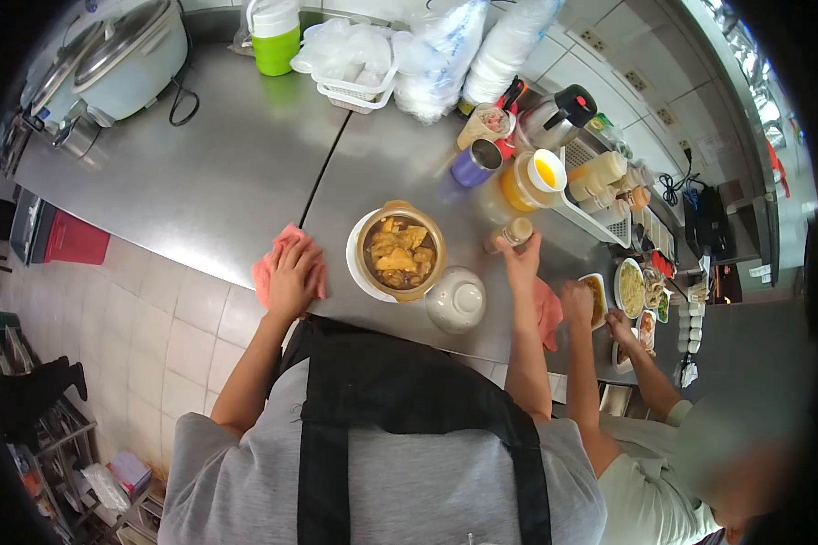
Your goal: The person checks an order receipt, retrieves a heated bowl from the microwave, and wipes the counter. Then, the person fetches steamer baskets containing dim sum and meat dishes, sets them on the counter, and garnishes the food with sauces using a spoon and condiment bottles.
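My left hand (291,277) grips a bunched pink cloth (265,280) against the steel counter (218,173), near its front edge. My right hand (522,261) is closed around a small shaker jar (516,232) with a light cap. Between my hands a brown clay pot (439,245) holds chunky pieces of food in sauce. A white plate (355,263) shows under the pot. A pale, rounded lid or upturned bowl (456,300) sits beside the pot, to its right. Another pink cloth (547,313) lies just right of my right forearm.
Behind my right hand stand a purple cup (475,163), a jar topped by a white bowl (545,171) and a thermos jug (559,116). Rice cookers (132,59) stand far left. At right, a co-worker's hands (576,302) work by food trays (629,286).
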Action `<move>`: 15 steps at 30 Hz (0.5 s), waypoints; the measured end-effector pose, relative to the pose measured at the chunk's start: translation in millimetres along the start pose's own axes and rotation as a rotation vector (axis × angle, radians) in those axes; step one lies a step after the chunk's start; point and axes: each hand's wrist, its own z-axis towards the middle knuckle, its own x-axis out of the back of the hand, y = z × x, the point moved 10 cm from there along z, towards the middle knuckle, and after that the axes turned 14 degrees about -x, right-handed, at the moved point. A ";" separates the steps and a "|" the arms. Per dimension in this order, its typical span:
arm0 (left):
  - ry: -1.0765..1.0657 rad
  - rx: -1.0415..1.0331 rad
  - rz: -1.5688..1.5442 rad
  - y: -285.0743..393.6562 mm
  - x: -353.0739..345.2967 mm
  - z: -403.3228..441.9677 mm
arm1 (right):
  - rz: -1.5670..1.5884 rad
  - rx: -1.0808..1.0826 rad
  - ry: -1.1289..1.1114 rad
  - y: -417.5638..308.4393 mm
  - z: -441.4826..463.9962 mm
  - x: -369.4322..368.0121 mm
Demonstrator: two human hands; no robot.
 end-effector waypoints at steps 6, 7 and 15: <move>-0.001 0.020 0.006 1.6 3.0 3.4 | -0.572 -0.227 -0.067 42.0 -30.8 6.3; 0.006 0.020 0.008 2.0 3.6 3.6 | -0.568 -0.332 -0.256 23.8 -62.8 -11.5; 0.044 -0.001 0.065 5.1 7.6 4.5 | -0.744 -0.030 -0.134 -3.4 -129.0 -48.0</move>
